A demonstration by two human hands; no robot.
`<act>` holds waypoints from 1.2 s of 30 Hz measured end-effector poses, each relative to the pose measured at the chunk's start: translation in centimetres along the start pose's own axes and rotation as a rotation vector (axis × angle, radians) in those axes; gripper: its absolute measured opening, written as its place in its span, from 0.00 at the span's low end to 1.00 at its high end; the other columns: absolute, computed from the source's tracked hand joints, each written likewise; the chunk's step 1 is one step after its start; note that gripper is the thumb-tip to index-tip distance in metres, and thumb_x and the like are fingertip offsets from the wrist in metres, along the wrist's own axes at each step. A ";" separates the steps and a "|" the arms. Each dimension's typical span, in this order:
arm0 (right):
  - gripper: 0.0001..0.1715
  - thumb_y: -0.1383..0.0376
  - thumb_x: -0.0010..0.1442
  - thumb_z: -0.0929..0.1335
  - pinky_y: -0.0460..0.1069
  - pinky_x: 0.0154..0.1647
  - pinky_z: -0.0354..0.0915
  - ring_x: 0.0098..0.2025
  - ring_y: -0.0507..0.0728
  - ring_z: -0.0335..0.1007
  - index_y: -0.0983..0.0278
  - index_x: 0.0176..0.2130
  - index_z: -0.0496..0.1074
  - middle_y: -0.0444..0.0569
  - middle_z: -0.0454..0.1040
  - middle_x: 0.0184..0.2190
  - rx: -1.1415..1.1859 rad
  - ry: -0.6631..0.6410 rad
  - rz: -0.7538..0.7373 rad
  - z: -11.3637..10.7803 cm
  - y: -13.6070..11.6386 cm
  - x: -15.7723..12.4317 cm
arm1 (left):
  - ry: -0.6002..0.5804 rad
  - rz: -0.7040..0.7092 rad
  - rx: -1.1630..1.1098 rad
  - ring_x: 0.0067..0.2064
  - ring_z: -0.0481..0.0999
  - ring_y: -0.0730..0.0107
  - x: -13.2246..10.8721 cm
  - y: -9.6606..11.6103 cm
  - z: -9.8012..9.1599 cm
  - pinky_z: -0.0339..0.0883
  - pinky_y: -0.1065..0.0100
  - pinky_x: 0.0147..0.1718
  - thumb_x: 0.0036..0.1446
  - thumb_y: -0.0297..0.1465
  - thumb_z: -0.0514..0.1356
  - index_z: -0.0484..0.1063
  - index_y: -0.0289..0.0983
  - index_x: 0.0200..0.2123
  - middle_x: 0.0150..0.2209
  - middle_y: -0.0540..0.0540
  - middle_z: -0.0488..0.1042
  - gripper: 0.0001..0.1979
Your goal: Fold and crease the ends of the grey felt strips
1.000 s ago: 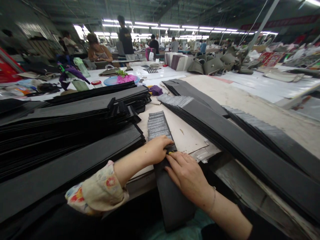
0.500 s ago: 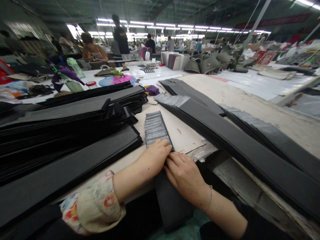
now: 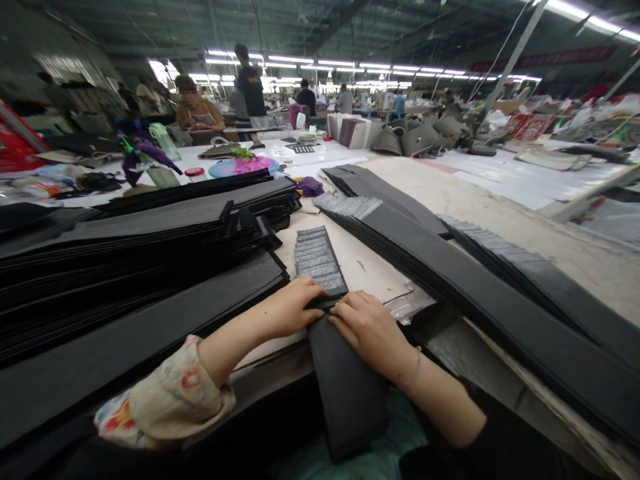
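A dark grey flat strip point(image 3: 345, 393) hangs over the table's near edge toward my lap. Its upper end lies at a fanned stack point(image 3: 317, 257) whose stepped ends have a shiny grey coating. My left hand point(image 3: 295, 305) pinches the strip's left side near its upper end, thumb below and fingers above. On the right side, my right hand point(image 3: 373, 330) has its fingers curled over the same strip, fingertips close to the left hand's. A narrow fold or edge shows between the two hands; its detail is hard to make out.
Piles of long dark strips point(image 3: 150, 293) lie to the left. More fanned strips point(image 3: 450, 267) stretch across the right side. Pale board point(image 3: 370, 267) covers the table between them. Farther back are a blue basin point(image 3: 223, 169), grey bags point(image 3: 420, 137) and several people.
My left hand has slid left and apart from the right hand, uncovering the strip's upper end between them. The right hand stays nearly in place. The whole view has shifted slightly.
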State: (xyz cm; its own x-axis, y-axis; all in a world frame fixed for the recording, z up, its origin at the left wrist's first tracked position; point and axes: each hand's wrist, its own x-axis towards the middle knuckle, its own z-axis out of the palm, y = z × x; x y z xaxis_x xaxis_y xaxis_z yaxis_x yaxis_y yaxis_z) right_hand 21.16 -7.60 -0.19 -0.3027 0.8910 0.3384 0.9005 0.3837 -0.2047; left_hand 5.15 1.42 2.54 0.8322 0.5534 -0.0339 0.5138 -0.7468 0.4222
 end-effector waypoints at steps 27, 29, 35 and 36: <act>0.11 0.65 0.59 0.63 0.52 0.41 0.64 0.41 0.57 0.63 0.68 0.41 0.68 0.51 0.67 0.33 -0.114 -0.163 -0.197 -0.9 0.6 1.8 | 0.157 0.010 0.371 0.40 0.64 0.63 -3.3 1.2 3.1 0.62 0.62 0.41 0.59 0.27 0.48 0.66 0.33 0.43 0.36 0.43 0.66 0.11; 0.11 0.65 0.59 0.63 0.51 0.40 0.64 0.41 0.57 0.63 0.68 0.41 0.68 0.51 0.68 0.34 -0.135 -0.138 -0.182 -0.8 0.4 1.5 | 0.177 -0.017 0.344 0.41 0.65 0.62 -4.0 1.1 3.4 0.62 0.60 0.43 0.59 0.27 0.48 0.65 0.33 0.46 0.38 0.43 0.67 0.13; 0.11 0.67 0.59 0.62 0.51 0.40 0.64 0.39 0.57 0.64 0.68 0.41 0.68 0.52 0.68 0.34 -0.184 -0.074 -0.140 0.0 -0.1 1.1 | 0.205 -0.110 0.069 0.42 0.67 0.67 -5.3 0.4 3.1 0.63 0.66 0.44 0.60 0.29 0.47 0.65 0.35 0.48 0.39 0.44 0.68 0.15; 0.11 0.66 0.59 0.62 0.51 0.40 0.64 0.40 0.57 0.64 0.68 0.41 0.68 0.52 0.68 0.34 -0.182 -0.066 -0.138 0.1 -0.2 1.1 | 0.180 -0.096 0.019 0.42 0.68 0.68 -5.2 0.1 2.6 0.63 0.67 0.44 0.60 0.29 0.47 0.66 0.36 0.46 0.39 0.45 0.69 0.14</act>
State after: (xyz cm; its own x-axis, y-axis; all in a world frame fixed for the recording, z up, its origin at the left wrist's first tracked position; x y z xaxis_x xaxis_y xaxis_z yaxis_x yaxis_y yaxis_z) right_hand 20.67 -6.70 0.16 -0.4413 0.8494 0.2893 0.8887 0.4584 0.0100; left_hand 1.39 -2.46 0.38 0.7296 0.6779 0.0904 0.5941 -0.6937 0.4072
